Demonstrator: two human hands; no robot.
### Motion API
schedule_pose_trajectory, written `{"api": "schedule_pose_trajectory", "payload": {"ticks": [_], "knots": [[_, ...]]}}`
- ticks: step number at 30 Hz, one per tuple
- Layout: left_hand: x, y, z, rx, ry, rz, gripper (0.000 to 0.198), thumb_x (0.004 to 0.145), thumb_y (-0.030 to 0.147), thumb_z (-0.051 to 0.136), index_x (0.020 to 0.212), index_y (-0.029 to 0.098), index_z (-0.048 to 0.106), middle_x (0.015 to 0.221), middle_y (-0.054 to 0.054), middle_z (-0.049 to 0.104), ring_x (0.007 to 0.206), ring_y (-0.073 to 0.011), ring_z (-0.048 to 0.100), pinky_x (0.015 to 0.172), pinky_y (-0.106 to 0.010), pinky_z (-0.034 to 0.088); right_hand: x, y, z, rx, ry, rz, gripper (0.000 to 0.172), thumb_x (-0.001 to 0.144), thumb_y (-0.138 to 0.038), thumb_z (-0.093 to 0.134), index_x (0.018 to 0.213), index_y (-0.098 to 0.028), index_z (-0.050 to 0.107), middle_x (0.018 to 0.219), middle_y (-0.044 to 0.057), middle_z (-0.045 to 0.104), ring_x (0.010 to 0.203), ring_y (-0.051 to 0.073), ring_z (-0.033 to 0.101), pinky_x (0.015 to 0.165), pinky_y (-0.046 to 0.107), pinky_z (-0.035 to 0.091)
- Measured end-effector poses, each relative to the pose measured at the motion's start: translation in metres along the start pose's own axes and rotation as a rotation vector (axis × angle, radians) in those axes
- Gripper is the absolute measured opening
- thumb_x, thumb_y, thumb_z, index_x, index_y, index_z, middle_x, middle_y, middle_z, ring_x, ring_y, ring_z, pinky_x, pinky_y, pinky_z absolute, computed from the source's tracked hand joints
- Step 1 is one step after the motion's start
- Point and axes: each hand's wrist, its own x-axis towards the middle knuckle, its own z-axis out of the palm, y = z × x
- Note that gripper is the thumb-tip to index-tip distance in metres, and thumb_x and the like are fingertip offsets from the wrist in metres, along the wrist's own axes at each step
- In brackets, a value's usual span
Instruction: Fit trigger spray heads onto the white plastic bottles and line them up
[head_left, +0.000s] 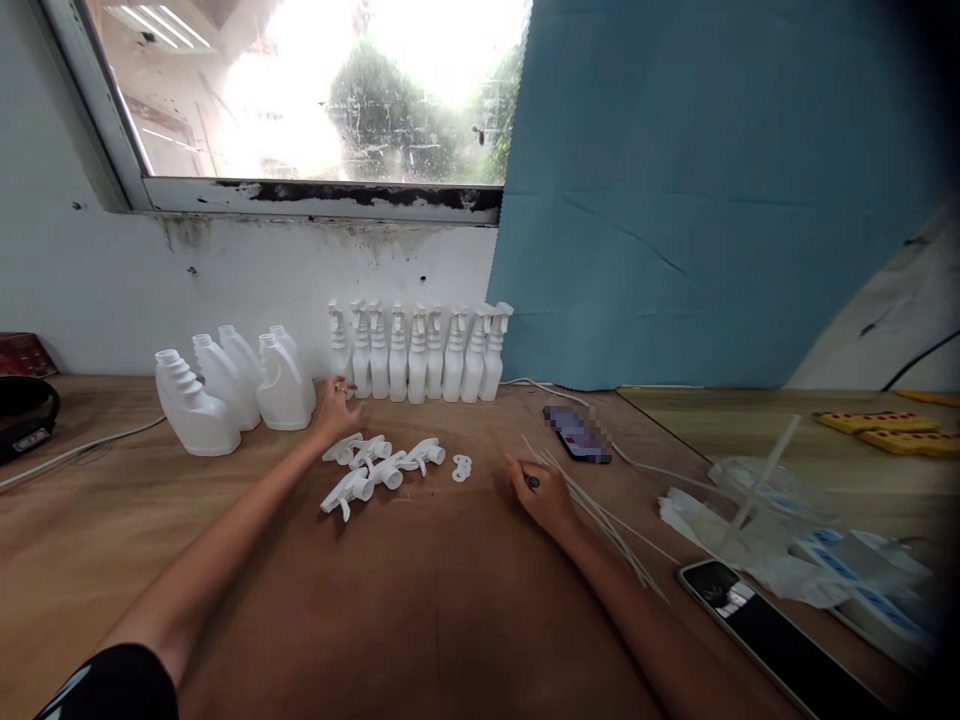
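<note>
At the left end of a row of white spray bottles (pixel 418 355), my left hand (pixel 337 408) reaches to the base of the last spray bottle (pixel 339 335). Its thumb and fingers are apart; whether they touch that bottle I cannot tell. Several loose white trigger spray heads (pixel 386 472) lie in a group in front of this hand. To their right is a little cluster of white ring washers (pixel 461 467). My right hand (pixel 546 497) rests on the table with curled fingers, a small dark round end of something showing in them. Thin white tubes (pixel 600 515) lie beside and partly behind it.
White bottles without tops (pixel 196 415) stand at the left by the wall. On the right are a phone (pixel 577 435), a larger phone (pixel 772 625), a clear plastic cup with a straw (pixel 765 485) and a power strip (pixel 862 580). A white cable (pixel 660 468) crosses the table.
</note>
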Motion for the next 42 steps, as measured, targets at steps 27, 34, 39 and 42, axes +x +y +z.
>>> {"api": "schedule_pose_trajectory", "payload": {"ticks": [27,34,39,42], "knots": [[-0.017,0.069,-0.076,-0.301,0.268,-0.068,0.056,0.072,0.041,0.067,0.115,0.024,0.034,0.108,-0.006,0.044,0.096,-0.0219,0.051,0.081,-0.035,0.046,0.005,-0.014,0.0,0.599,0.028,0.289,0.039,0.084,-0.052,0.052,0.066,-0.019,0.063,0.058,0.001,0.054,0.051,0.015,0.048,0.049,0.028,0.035],[-0.102,0.142,-0.101,-0.884,-0.919,-0.085,0.055,0.07,0.038,0.069,0.108,0.029,0.031,0.101,0.0,0.051,0.076,-0.0142,0.053,0.065,-0.026,0.048,0.002,-0.046,0.005,1.392,-0.365,0.46,0.038,0.073,-0.053,0.067,0.093,-0.02,0.067,0.065,-0.002,0.048,0.055,0.011,0.044,0.048,0.024,0.036],[-0.12,0.157,-0.085,-0.776,-1.054,0.041,0.059,0.062,0.033,0.074,0.106,0.024,0.036,0.089,0.0,0.05,0.077,-0.0162,0.051,0.064,-0.025,0.044,-0.009,-0.059,0.005,1.448,-0.402,0.556,0.041,0.061,-0.054,0.076,0.084,-0.021,0.067,0.072,0.002,0.062,0.069,0.019,0.057,0.063,0.031,0.045],[-0.127,0.159,-0.079,-0.69,-0.942,0.079,0.054,0.068,0.044,0.069,0.108,0.022,0.041,0.093,-0.003,0.052,0.085,-0.0201,0.053,0.072,-0.03,0.045,-0.009,-0.062,0.004,1.437,-0.263,0.632,0.039,0.056,-0.047,0.082,0.08,-0.021,0.067,0.074,0.002,0.065,0.07,0.019,0.058,0.065,0.031,0.047]]}}
